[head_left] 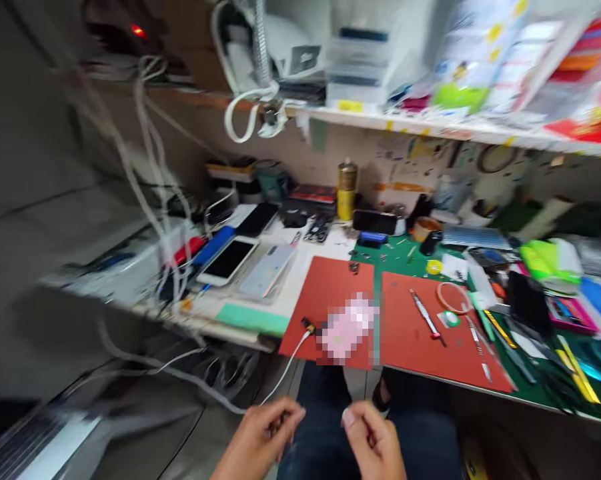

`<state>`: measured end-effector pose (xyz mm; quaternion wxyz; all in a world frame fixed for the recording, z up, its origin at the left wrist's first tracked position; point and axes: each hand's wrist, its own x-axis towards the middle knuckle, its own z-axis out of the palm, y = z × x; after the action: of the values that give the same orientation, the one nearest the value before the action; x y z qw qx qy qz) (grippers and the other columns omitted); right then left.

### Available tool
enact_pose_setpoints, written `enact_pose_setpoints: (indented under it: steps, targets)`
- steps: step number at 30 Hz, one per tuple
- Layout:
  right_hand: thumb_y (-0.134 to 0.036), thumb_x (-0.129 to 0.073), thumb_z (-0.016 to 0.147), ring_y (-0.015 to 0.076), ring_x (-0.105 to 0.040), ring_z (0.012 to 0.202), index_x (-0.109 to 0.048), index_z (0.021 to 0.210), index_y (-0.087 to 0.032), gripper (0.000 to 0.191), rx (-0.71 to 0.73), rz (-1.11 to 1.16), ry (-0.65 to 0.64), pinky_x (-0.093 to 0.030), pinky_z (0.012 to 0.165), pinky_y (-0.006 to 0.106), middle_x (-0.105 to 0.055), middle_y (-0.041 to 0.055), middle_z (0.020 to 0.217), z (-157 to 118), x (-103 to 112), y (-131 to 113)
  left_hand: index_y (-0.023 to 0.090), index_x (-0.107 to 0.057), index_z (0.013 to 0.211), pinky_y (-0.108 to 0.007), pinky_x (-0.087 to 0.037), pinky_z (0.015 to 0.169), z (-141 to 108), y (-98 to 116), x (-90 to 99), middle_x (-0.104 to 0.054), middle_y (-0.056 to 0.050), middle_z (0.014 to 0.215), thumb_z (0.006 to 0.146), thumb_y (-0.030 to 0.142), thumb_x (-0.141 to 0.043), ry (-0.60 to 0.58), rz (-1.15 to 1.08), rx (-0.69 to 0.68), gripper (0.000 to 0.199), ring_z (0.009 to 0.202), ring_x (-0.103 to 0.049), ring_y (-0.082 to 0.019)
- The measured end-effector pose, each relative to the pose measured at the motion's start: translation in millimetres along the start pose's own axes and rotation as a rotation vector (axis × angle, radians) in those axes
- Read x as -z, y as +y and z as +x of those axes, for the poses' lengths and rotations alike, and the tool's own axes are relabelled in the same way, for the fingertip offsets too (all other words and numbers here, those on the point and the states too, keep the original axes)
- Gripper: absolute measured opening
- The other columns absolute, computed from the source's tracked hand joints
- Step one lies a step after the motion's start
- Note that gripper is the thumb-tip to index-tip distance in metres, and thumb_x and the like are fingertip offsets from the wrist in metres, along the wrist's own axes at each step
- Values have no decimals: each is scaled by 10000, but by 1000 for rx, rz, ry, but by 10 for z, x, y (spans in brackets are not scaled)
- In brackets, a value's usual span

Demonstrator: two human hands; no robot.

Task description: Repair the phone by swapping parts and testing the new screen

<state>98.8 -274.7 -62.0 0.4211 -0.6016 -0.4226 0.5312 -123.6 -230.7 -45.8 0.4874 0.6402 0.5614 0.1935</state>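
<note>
My left hand (266,433) is over my lap at the bottom, fingers curled in and thumb near the forefinger, with nothing visible in it. Beside it, my right hand (373,440) is likewise curled, thumb pointing up, and no object shows in it. Both are below the bench's front edge, touching nothing there. Nearest to them on the red mat (325,277) lies a flat pink object (347,330), pixelated so its kind cannot be made out. A small dark connector with a white cable (296,350) lies at its left end.
To the left lie a white tablet (229,260), a silver phone (267,270) and a black phone (257,219). On the right red mat rest a screwdriver (424,313) and tweezers (478,347). White cables (143,160) hang at left; a loaded shelf (430,130) overhangs the bench.
</note>
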Motion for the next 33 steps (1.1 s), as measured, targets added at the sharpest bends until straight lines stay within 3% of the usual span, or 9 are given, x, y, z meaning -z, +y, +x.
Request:
enact_pose_setpoints:
  steps: [4,7,10,12,15,18,23,28,33]
  targets:
    - [-757,-644,915,97,-230,477,-622,1470,-208,781,-73,261,-19,-178,459,238,-273,-105,571,66,-195,-168,231,-742,945,-236,-502,623,10,234,295,-688,-16,792,1013,592,-574,378,-32,-79,404,677,-644,-163]
    - [-766,-626,912,91,-207,464,-821,1135,-185,652,-27,133,-125,-161,456,254,-253,-87,513,44,-315,-189,247,-761,1022,-263,-534,738,172,345,328,-756,-37,945,1016,539,-590,472,25,-155,339,816,-694,-188]
    - [-730,-615,934,94,-277,440,-815,721,-184,619,51,-20,-162,-220,449,258,-324,-47,450,51,-415,-116,260,-745,1109,-290,-534,780,325,386,288,-771,-40,1010,1022,527,-577,509,67,-117,327,859,-700,-206]
    - [-700,-627,945,129,-448,464,-837,873,-189,557,35,43,-85,-349,468,248,-514,-15,506,100,-500,-87,259,-720,1113,-306,-525,790,377,390,280,-772,-43,1028,1033,518,-554,509,92,-38,318,883,-702,-221]
    - [-650,-705,918,232,-708,793,-801,1124,-209,496,69,154,25,-570,705,296,-771,78,872,214,-666,-125,256,-673,1040,-321,-503,774,374,388,320,-768,-43,988,1055,510,-490,487,122,68,314,881,-703,-233]
    - [-597,-724,928,256,-719,963,-760,1025,-236,376,98,160,1,-584,859,333,-784,95,1061,317,-839,-220,254,-644,1016,-319,-486,713,326,410,395,-761,-38,929,1057,512,-464,438,108,127,317,821,-705,-228]
    - [-571,-674,978,229,-689,934,-651,933,-240,335,45,230,-50,-558,844,319,-749,65,991,402,-1085,-314,247,-675,1101,-304,-533,755,319,516,518,-757,-53,1008,1033,537,-528,424,20,119,333,902,-739,-225]
    - [-547,-649,1007,206,-692,987,-572,938,-241,323,4,429,-39,-550,909,312,-716,42,965,408,-1227,-309,214,-660,1150,-322,-605,721,522,582,630,-753,-96,1068,960,588,-612,271,-279,176,422,926,-745,-246]
    - [-541,-678,996,211,-726,992,-521,976,-258,323,-53,666,-36,-573,953,365,-722,18,938,399,-1295,-361,163,-632,1063,-325,-602,727,787,645,744,-763,-81,854,850,626,-757,164,-478,272,524,767,-734,-210]
